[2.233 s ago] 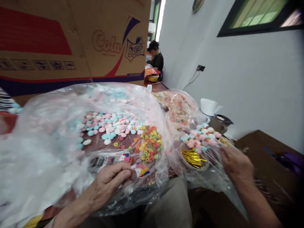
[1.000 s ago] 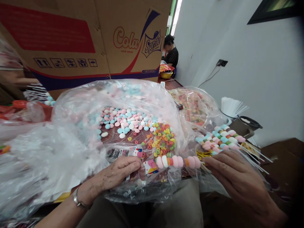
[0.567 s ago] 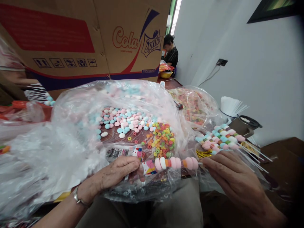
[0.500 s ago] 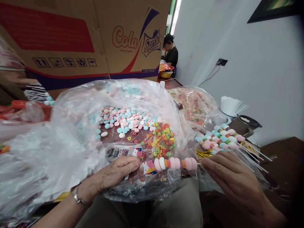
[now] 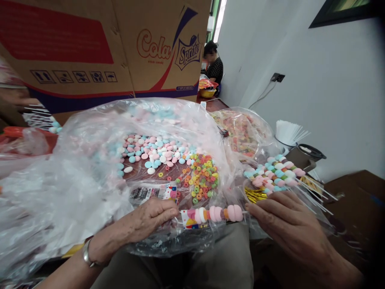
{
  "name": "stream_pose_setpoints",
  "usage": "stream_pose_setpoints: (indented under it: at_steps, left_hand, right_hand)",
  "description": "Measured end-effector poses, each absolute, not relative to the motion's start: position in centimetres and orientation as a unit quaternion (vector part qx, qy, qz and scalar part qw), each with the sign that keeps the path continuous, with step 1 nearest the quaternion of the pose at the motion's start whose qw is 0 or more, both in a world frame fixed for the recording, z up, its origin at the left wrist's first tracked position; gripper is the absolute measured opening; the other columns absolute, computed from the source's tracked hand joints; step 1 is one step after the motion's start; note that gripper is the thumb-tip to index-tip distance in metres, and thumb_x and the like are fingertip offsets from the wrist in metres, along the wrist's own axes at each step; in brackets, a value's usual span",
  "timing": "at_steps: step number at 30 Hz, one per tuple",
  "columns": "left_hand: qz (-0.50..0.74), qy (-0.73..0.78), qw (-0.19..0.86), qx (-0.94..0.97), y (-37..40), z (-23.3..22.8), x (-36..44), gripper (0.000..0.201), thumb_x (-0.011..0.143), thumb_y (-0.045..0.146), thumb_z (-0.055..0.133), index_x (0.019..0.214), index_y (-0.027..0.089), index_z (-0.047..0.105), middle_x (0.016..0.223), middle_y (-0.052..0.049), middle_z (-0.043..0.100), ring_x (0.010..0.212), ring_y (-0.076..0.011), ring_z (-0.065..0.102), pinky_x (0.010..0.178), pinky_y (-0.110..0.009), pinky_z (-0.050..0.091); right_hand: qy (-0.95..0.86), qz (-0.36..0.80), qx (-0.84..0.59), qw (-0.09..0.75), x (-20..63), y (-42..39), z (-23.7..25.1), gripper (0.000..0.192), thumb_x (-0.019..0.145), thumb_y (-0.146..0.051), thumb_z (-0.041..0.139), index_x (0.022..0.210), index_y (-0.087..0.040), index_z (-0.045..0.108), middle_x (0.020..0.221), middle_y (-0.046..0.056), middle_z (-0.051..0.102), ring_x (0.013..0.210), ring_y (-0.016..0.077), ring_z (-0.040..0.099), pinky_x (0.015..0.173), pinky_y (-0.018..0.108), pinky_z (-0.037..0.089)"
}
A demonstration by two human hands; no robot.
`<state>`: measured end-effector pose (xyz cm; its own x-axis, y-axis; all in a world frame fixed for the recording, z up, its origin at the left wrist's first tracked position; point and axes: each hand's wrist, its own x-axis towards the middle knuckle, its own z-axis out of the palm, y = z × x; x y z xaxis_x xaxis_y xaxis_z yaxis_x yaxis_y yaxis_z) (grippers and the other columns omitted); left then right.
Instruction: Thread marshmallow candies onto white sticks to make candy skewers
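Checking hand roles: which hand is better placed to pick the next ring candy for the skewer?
Left, probably. The left hand rests on the open bag, close to the ring candies, with no stick in its grip. The right hand pinches the skewer by its stick end.

Room is reading bright and even; a ceiling strip light [image 5: 218, 19] at top centre is blowing out to pure white. The white wall [image 5: 315, 100] is bouncing soft light, so shadows are staying faint, deepening only under the plastic bag [image 5: 75, 180] near the lower edge. Sheen is glinting off the bag's folds, whitening the left portion into haze. Centre is holding sharp focus: the candies [image 5: 156, 150] are showing crisp edges. The cardboard box [image 5: 90, 48] is bowing and leaning with wide-angle distortion. Corners are darkening, lower right most. The right hand [image 5: 288, 228] is smearing slightly toward the edge.
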<state>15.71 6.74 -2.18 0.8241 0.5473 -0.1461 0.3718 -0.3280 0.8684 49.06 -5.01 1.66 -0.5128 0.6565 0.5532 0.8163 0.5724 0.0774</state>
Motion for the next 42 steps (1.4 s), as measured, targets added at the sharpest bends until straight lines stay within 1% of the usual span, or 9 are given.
stream_pose_setpoints:
  at_steps: [4, 10, 17, 23, 28, 31, 35, 38, 42]
  left_hand:
    - [0.084, 0.286, 0.512, 0.806, 6.7, -2.4, 15.7, 0.037, 0.103, 0.036, 0.040, 0.073, 0.019, 0.054, 0.070, 0.004, 0.047, 0.067, -0.0131, 0.043, 0.064, -0.024, 0.033]
    - [0.123, 0.304, 0.527, 0.784, 6.3, -2.9, 15.5, 0.035, 0.103, 0.038, 0.044, 0.085, 0.019, 0.067, 0.076, 0.003, 0.056, 0.070, -0.0133, 0.049, 0.065, -0.023, 0.036]
    - [0.194, 0.316, 0.511, 0.775, 6.3, -4.0, 14.6, 0.029, 0.099, 0.035, 0.047, 0.087, 0.017, 0.067, 0.072, 0.002, 0.056, 0.066, -0.0131, 0.049, 0.061, -0.023, 0.037]
    - [0.153, 0.317, 0.516, 0.781, 6.2, -3.8, 15.0, 0.034, 0.101, 0.039, 0.042, 0.080, 0.019, 0.061, 0.074, 0.003, 0.054, 0.068, -0.0132, 0.048, 0.062, -0.024, 0.036]
    - [0.135, 0.361, 0.490, 0.782, 6.0, -3.4, 15.7, 0.040, 0.099, 0.043, 0.042, 0.067, 0.020, 0.049, 0.065, 0.005, 0.044, 0.062, -0.0127, 0.042, 0.058, -0.025, 0.031]
    - [0.143, 0.367, 0.541, 0.743, 5.8, -3.3, 15.6, 0.035, 0.097, 0.045, 0.046, 0.075, 0.020, 0.056, 0.066, 0.005, 0.047, 0.061, -0.0124, 0.040, 0.056, -0.024, 0.029]
    - [0.148, 0.353, 0.633, 0.673, 5.5, -2.9, 15.2, 0.026, 0.089, 0.044, 0.059, 0.089, 0.018, 0.061, 0.071, 0.005, 0.052, 0.062, -0.0118, 0.039, 0.056, -0.023, 0.029]
    - [0.136, 0.335, 0.667, 0.651, 5.4, -2.7, 15.2, 0.028, 0.079, 0.042, 0.069, 0.090, 0.017, 0.060, 0.074, 0.004, 0.054, 0.066, -0.0123, 0.041, 0.059, -0.023, 0.030]
    - [0.113, 0.357, 0.674, 0.637, 5.6, -3.1, 15.2, 0.029, 0.076, 0.041, 0.072, 0.085, 0.018, 0.056, 0.069, 0.006, 0.047, 0.064, -0.0115, 0.036, 0.056, -0.023, 0.027]
  right_hand:
    - [-0.847, -0.143, -0.436, 0.268, 48.8, -4.9, 1.6, 0.020, 0.101, -0.018, 0.050, 0.107, -0.023, 0.069, 0.084, 0.004, 0.073, 0.075, 0.0175, 0.059, 0.070, 0.034, 0.044]
    - [-0.839, -0.122, -0.450, 0.281, 48.4, -4.9, 1.8, 0.018, 0.098, -0.012, 0.053, 0.105, -0.018, 0.068, 0.084, 0.004, 0.071, 0.078, 0.0164, 0.061, 0.075, 0.030, 0.047]
    - [-0.839, -0.130, -0.449, 0.279, 48.4, -5.1, 2.0, 0.018, 0.100, -0.014, 0.051, 0.104, -0.017, 0.068, 0.083, 0.003, 0.070, 0.077, 0.0156, 0.058, 0.073, 0.029, 0.044]
    - [-0.850, -0.155, -0.430, 0.261, 48.4, -5.1, 1.9, 0.018, 0.101, -0.012, 0.049, 0.106, -0.016, 0.066, 0.082, 0.004, 0.070, 0.076, 0.0170, 0.055, 0.073, 0.032, 0.041]
    - [-0.856, -0.199, -0.416, 0.234, 48.1, -5.3, 2.4, 0.018, 0.099, -0.010, 0.048, 0.106, -0.017, 0.064, 0.080, 0.004, 0.071, 0.073, 0.0185, 0.052, 0.070, 0.034, 0.038]
    - [-0.855, -0.199, -0.413, 0.240, 47.9, -5.1, 2.4, 0.018, 0.101, -0.011, 0.047, 0.105, -0.016, 0.063, 0.079, 0.004, 0.070, 0.072, 0.0184, 0.051, 0.069, 0.034, 0.038]
    - [-0.852, -0.180, -0.418, 0.260, 47.7, -4.6, 1.6, 0.017, 0.101, -0.011, 0.048, 0.106, -0.015, 0.063, 0.080, 0.005, 0.070, 0.074, 0.0181, 0.052, 0.071, 0.033, 0.040]
    - [-0.849, -0.167, -0.420, 0.273, 47.4, -4.4, 1.1, 0.016, 0.099, -0.010, 0.049, 0.105, -0.015, 0.063, 0.080, 0.005, 0.070, 0.075, 0.0185, 0.052, 0.070, 0.033, 0.040]
    - [-0.851, -0.156, -0.418, 0.278, 46.9, -4.1, 1.1, 0.016, 0.098, -0.009, 0.051, 0.104, -0.015, 0.065, 0.079, 0.005, 0.068, 0.073, 0.0183, 0.052, 0.071, 0.033, 0.041]
